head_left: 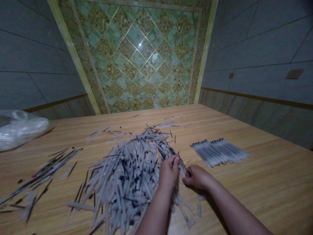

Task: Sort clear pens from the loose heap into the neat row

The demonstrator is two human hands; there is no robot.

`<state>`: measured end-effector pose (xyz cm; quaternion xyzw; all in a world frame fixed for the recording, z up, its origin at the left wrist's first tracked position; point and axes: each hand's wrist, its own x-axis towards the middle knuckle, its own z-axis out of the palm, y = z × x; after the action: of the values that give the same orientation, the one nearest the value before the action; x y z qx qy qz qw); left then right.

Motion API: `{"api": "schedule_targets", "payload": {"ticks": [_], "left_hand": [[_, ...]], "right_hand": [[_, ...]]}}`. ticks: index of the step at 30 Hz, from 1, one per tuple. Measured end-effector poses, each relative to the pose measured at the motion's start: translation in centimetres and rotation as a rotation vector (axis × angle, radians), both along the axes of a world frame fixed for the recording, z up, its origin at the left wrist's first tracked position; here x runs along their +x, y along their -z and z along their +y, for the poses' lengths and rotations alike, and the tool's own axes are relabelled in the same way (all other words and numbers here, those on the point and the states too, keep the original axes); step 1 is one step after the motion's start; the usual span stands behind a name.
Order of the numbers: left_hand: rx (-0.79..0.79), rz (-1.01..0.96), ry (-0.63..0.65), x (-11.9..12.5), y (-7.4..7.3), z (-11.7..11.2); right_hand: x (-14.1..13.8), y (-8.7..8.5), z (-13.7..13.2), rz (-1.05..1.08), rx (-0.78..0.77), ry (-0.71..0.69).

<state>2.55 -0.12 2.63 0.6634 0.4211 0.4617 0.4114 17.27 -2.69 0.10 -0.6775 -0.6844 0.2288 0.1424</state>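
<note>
A big heap of clear pen barrels and black refills [132, 169] covers the middle of the wooden table [269, 182]. My left hand [168, 173] is closed at the heap's right edge, its fingers pinched round a thin pen part. Close beside it, my right hand [197, 177] is curled shut on something small that I cannot make out. Both hands nearly touch. A neat row of assembled pens [218, 151] lies on the table to the right of my hands.
Loose black refills and barrels [44, 173] are scattered at the left. A crumpled clear plastic bag [21, 129] lies at the far left edge. Tiled walls rise just behind the table.
</note>
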Motion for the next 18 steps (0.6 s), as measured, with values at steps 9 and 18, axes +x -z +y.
{"api": "schedule_targets", "payload": {"ticks": [9, 18], "left_hand": [[0.021, 0.017, -0.102, -1.5, 0.7, -2.3], [-0.242, -0.202, -0.169, -0.7, 1.8, -4.3]], "right_hand": [[1.4, -1.5, -1.4, 0.201, -0.073, -0.066], [1.2, -1.3, -1.1, 0.731, -0.164, -0.192]]}}
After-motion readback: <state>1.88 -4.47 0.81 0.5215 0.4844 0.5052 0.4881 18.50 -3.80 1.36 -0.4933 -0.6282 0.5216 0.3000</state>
